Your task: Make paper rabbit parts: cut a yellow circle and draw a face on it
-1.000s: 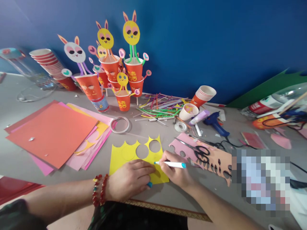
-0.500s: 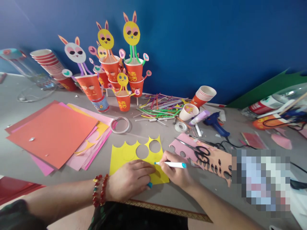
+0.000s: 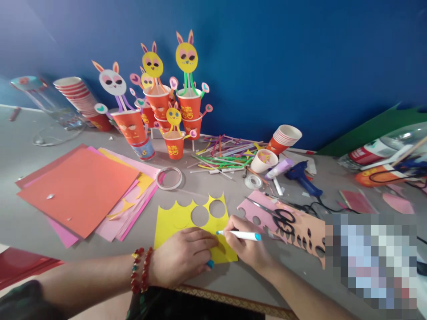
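Observation:
My right hand [image 3: 248, 249] grips a white marker [image 3: 245, 235] with a blue end, its tip at the surface of a yellow sheet of paper [image 3: 167, 222]. Round holes and scalloped cut-outs run along the sheet's far edge. My left hand [image 3: 187, 254] rests across the paper, fingers together, and a blue marker cap [image 3: 210, 264] pokes out from under them. A bead bracelet circles the left wrist. Just right of the paper, black-handled scissors [image 3: 283, 221] lie on cut pink paper [image 3: 250, 205].
Red paper cups [image 3: 175, 146] with rabbit figures stand at the back. Coloured sheets [image 3: 80, 191] are stacked left, near a tape roll [image 3: 169, 178]. Behind lie several thin coloured sticks [image 3: 220, 155], a white cup [image 3: 264, 161] and a blue glue gun [image 3: 304, 178]. A pixelated patch covers the lower right.
The whole view has shifted slightly, so things sit a little lower and further right. Both hands keep their places on the yellow paper, the marker still in the right.

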A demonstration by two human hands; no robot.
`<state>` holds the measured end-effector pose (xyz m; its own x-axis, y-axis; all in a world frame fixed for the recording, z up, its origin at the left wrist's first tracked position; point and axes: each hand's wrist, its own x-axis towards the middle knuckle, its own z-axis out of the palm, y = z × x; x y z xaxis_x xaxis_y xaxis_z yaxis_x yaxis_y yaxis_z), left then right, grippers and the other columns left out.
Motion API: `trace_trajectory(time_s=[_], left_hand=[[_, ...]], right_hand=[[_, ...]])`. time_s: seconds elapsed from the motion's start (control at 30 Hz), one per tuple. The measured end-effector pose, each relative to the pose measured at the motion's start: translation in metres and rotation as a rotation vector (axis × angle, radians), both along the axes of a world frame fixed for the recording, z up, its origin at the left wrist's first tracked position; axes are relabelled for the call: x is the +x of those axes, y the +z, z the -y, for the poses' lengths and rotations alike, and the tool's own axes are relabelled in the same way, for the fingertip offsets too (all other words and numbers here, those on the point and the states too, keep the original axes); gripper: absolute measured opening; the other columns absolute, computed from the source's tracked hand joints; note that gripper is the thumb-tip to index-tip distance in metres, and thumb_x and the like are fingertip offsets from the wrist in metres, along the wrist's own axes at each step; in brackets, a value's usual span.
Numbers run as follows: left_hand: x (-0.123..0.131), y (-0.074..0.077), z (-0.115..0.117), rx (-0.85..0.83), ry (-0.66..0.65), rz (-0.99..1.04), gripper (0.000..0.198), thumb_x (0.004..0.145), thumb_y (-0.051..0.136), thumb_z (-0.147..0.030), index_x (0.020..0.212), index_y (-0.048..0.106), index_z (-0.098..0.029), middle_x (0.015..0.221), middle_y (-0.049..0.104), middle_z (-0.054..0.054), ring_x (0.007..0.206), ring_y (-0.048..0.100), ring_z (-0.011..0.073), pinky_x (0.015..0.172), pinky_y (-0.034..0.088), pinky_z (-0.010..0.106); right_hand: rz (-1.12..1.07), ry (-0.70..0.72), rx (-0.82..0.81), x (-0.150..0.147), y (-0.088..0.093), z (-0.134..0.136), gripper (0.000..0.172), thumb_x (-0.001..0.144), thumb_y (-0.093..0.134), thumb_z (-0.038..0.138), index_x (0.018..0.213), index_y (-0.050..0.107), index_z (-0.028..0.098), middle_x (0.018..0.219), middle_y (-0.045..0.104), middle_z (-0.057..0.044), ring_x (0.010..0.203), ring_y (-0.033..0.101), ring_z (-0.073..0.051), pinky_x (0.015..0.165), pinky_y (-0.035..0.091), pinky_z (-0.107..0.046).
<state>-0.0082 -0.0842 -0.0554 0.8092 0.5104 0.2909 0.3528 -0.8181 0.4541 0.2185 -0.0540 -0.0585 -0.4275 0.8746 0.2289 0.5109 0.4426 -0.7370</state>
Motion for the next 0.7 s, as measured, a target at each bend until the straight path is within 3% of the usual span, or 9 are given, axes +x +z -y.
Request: trace_trajectory(time_s=[0.7], left_hand=[[-0.0010, -0.0004, 0.0001, 0.008, 0.006, 0.001, 0.030, 0.104, 0.040, -0.034, 0.100, 0.062, -0.014, 0.127, 0.067, 0.013, 0.120, 0.060, 0.0248, 0.104, 0.047, 0.040]], right_hand=[[-0.026, 0.001, 0.006, -0.0019, 0.0027, -0.0002, 0.021, 0.086, 0.049, 0.015, 0.067, 0.046, 0.023, 0.057, 0.054, 0.005, 0.052, 0.049, -0.011, 0.052, 0.035, -0.022]])
